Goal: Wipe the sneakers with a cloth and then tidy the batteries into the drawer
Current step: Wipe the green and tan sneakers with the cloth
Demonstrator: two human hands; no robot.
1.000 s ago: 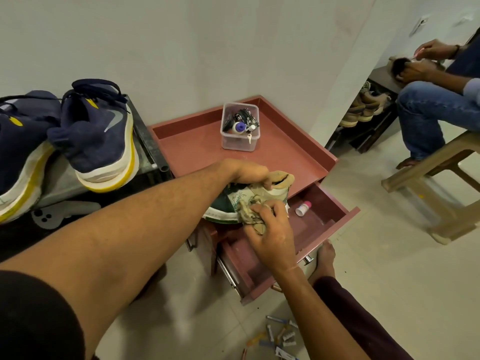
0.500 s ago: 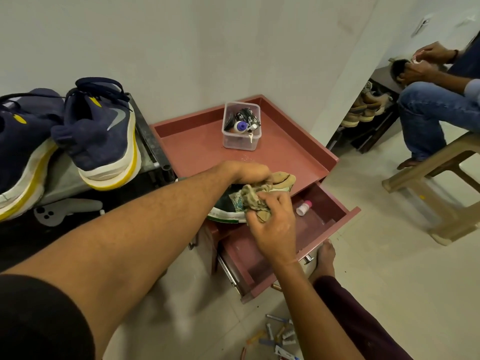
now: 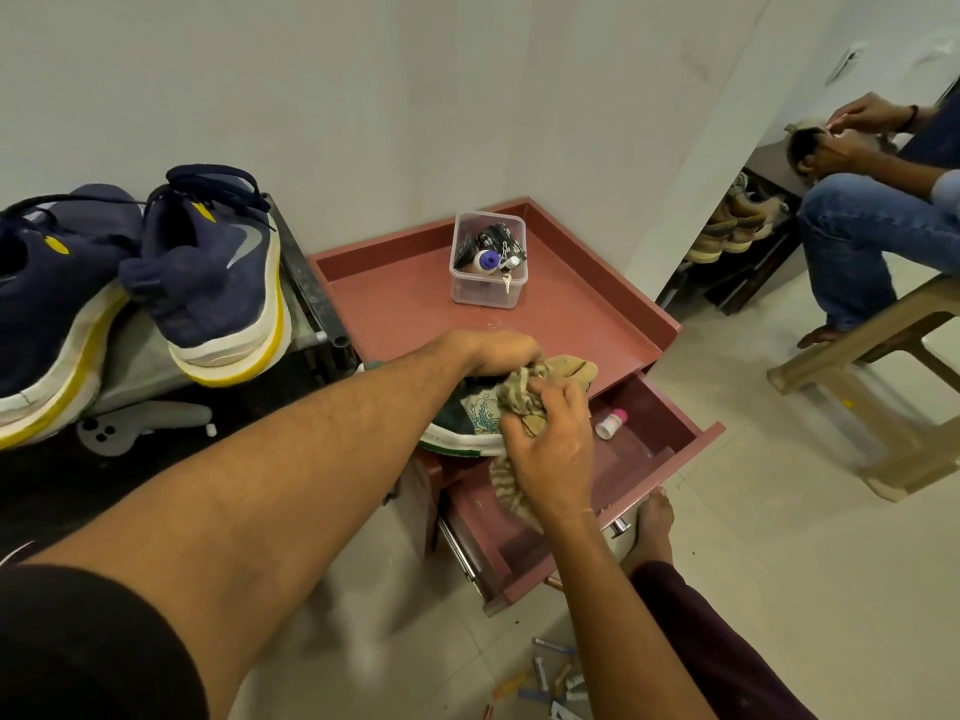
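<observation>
1. The right hand [image 3: 553, 449], at the centre of the frame, curls its fingers round a bunched beige striped cloth [image 3: 521, 396]. It presses the cloth against the side of a dark green and beige sneaker with a white sole [image 3: 466, 414]. A tail of the cloth hangs below the palm.
2. The left hand [image 3: 498, 353], just above, grips the top of that sneaker, knuckles up; the cloth partly hides its fingertips.
3. The left arm stretches bare from the lower left corner diagonally up to the centre. The right forearm rises from the bottom edge, wrist bent inward.
4. The sneaker is held at the front edge of a reddish-brown cabinet top with a raised rim [image 3: 405, 314], above a pulled-open reddish-brown drawer [image 3: 685, 452]. A small white bottle with a pink cap [image 3: 610, 423] lies inside.
5. Loose small batteries [image 3: 553, 683] lie scattered on the tiled floor at the bottom edge.
6. A clear plastic box of small items [image 3: 488, 291] stands toward the back of the cabinet top.
7. A pair of navy sneakers with white and yellow soles [image 3: 218, 283] rests at the upper left.
8. Another person [image 3: 872, 220] sits on a beige stool at the upper right.
</observation>
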